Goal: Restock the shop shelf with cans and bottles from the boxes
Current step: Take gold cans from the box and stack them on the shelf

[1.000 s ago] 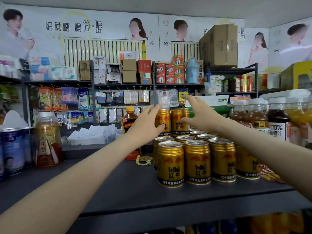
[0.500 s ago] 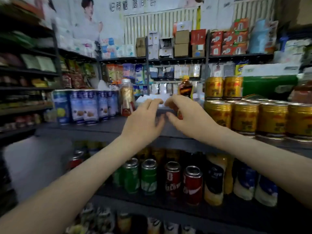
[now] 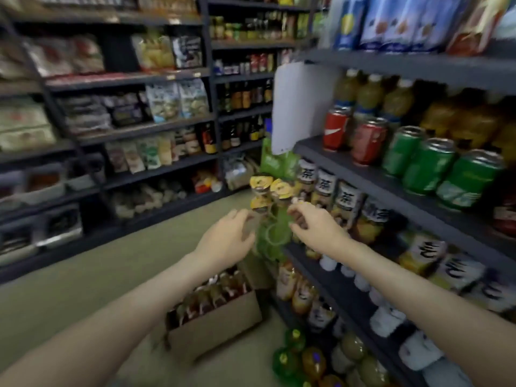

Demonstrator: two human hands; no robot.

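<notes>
Head view, blurred by motion: left hand (image 3: 229, 238) and right hand (image 3: 312, 227) reach out empty, fingers loose, while the cardboard box (image 3: 215, 331) of bottles (image 3: 212, 296) sits on the floor (image 3: 83, 289) below them, beside the shelf (image 3: 391, 188) of cans (image 3: 430, 163).

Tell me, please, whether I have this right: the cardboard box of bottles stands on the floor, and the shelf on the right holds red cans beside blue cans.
Not quite: the head view shows green cans, not blue, beside the red cans on that shelf. The cardboard box of bottles does stand on the floor.
</notes>
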